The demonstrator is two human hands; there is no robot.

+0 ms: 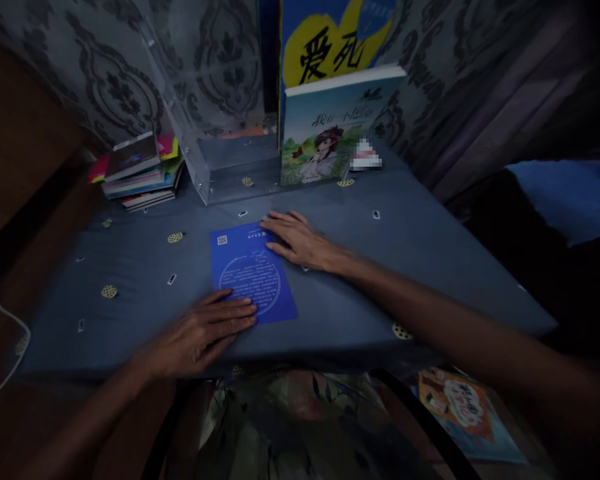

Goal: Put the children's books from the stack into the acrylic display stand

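A blue printed card (240,260) lies flat on the table, with a QR code in its far left corner and a ring of white text, upside down to me. My left hand (213,327) rests on its near left part, fingers stretched out. Across the far right corner lie the fingertips of my right hand (300,240), spread and flat, with the palm on the tablecloth. Neither hand grips anything. Whether it is one sheet or a thin booklet I cannot tell.
Behind the card stands a clear acrylic rack (200,173) holding a picture-cover book (315,133) and a taller blue-and-yellow book (300,40). Left of it is a stack of booklets (140,170). A white cable (15,317) hangs at the left; an orange-covered book (465,410) lies below the table.
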